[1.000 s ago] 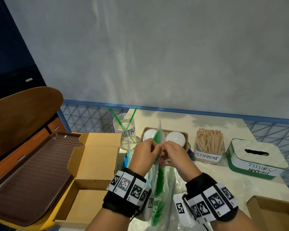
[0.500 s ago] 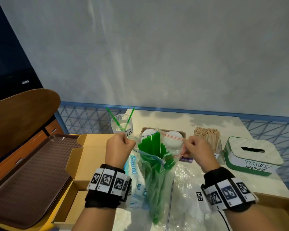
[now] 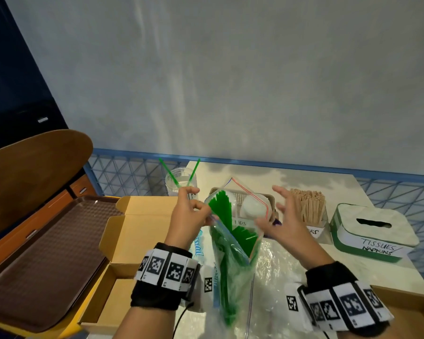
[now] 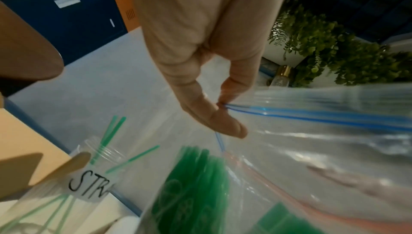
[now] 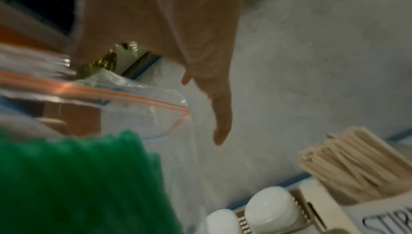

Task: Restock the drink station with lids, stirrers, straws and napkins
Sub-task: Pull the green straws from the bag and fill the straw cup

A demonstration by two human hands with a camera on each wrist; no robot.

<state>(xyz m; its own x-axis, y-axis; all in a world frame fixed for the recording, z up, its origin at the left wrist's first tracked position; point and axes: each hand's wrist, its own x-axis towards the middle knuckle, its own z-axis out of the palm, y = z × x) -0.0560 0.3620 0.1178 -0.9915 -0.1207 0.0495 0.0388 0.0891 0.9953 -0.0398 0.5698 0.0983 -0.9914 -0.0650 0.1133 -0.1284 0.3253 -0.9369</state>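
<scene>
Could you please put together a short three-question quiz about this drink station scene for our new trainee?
1. True or false: the left hand pinches the rim of the clear zip-top bag of green straws.
2. Which holder stands nearest the open right hand? A) the clear plastic cup labelled for straws B) the box of wooden stirrers C) the green and white tissue box
3. Fill in: the bag's mouth is ____.

Key: 1 true; 2 B; 3 open.
</scene>
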